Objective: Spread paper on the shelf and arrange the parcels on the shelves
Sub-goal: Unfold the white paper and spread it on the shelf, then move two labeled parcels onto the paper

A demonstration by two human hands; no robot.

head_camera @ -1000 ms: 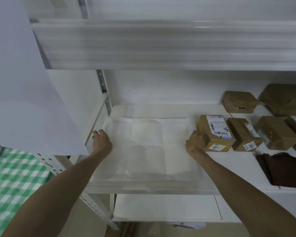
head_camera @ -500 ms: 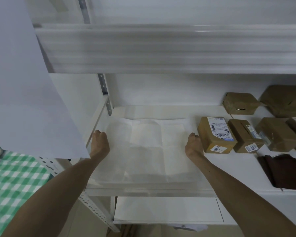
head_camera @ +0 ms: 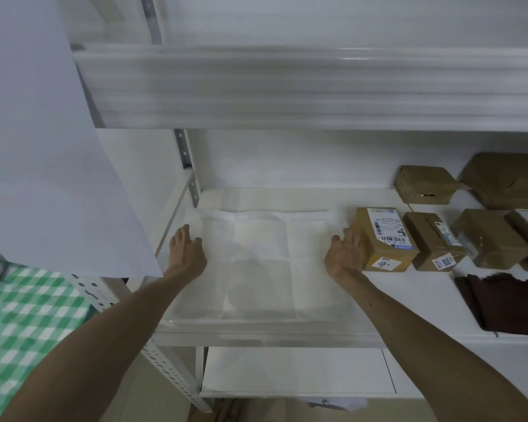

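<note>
paper (head_camera: 265, 263) pressed flat on the shelf (head_camera: 409, 303), parcels crowding one edge

the creased white sheet is spread over the left part of the middle shelf, with its front edge near the shelf lip. it is held down at both sides. the left hand (head_camera: 186, 254) is laid on its left margin and the right hand (head_camera: 345, 255) on its right margin, just beside the labelled parcel (head_camera: 384, 239); whether they touch cannot be told. neither grip is closed on anything: fingers are extended and palms are pressed down, so nothing is pinched or lifted.

more brown parcels (head_camera: 433, 240) are lined up further right, off the paper, with a dark cloth (head_camera: 506, 303) lying in front of them. the spreading is judged nearly done, and no parcel is yet set on this sheet.

the sheet looks thin and heavily folded, so it may be dragged or bunched if a parcel is slid across it rather than set down. creases may spring up once the palms are lifted. the right edge may be rucked under the labelled parcel if that is pushed leftward. the front edge could be pulled over the lip by a withdrawing forearm.
</note>
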